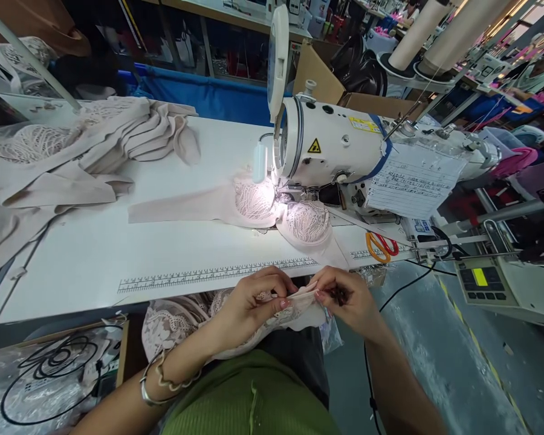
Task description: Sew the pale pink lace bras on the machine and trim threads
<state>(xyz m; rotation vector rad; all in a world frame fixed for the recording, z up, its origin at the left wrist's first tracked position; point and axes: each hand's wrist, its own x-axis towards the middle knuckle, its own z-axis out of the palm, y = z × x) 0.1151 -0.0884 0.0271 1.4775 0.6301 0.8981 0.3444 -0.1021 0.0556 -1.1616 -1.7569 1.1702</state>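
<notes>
The left hand (249, 299) and the right hand (344, 299) were held close together over the lap, just below the near edge of the worktop (95, 254). Both pinched the same lace garment piece (294, 308) between thumb and fingertips, the left from the left side and the right at its upper right edge, with a small dark item showing at the right fingers. The rest of that lace fabric draped down to the left over the lap, past a wrist wearing bangles (163, 380).

Just beyond the hands a printed ruler strip (217, 275) ran along the worktop edge. Farther back, a beige lace bra (272, 211) lay spread under the lit head of the white sewing machine (330, 148), one cup on either side of the needle area. Orange-handled scissors (378, 246) lay to the right of it, near the machine base. A heap of beige garments (86, 145) was piled at the far left of the worktop, well apart from the hands.
</notes>
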